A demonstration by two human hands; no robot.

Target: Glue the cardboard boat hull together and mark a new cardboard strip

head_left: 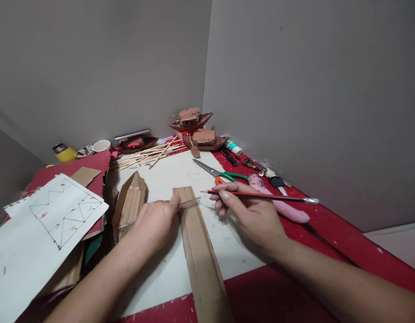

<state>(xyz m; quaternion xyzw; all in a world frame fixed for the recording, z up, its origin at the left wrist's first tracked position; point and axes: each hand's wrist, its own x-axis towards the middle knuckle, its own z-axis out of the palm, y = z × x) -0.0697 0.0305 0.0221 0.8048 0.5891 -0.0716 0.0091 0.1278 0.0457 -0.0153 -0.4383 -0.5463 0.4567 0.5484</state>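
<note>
A long strip of brown cardboard (pixel 202 255) lies lengthwise on white paper (pixel 153 287). Across its far part rests a short, thin ruler (pixel 190 203), with the fingers of my left hand (pixel 162 220) closed on its left end. My right hand (pixel 251 215), just right of the strip, grips a red and black pencil (pixel 278 196). The pencil's tip points left, close to the ruler's right end and apart from the cardboard. Left of my left hand stands a boat-shaped cardboard hull (pixel 131 202) with a thin bar across it.
Green-handled scissors (pixel 212 170) lie beyond my right hand, near a pink glue gun (pixel 291 211) and keys (pixel 278 181). Small model boats (pixel 205 140) and wooden sticks (pixel 140 157) sit at the back. A sheet with a drawn pattern (pixel 73 206) tops a pile at left.
</note>
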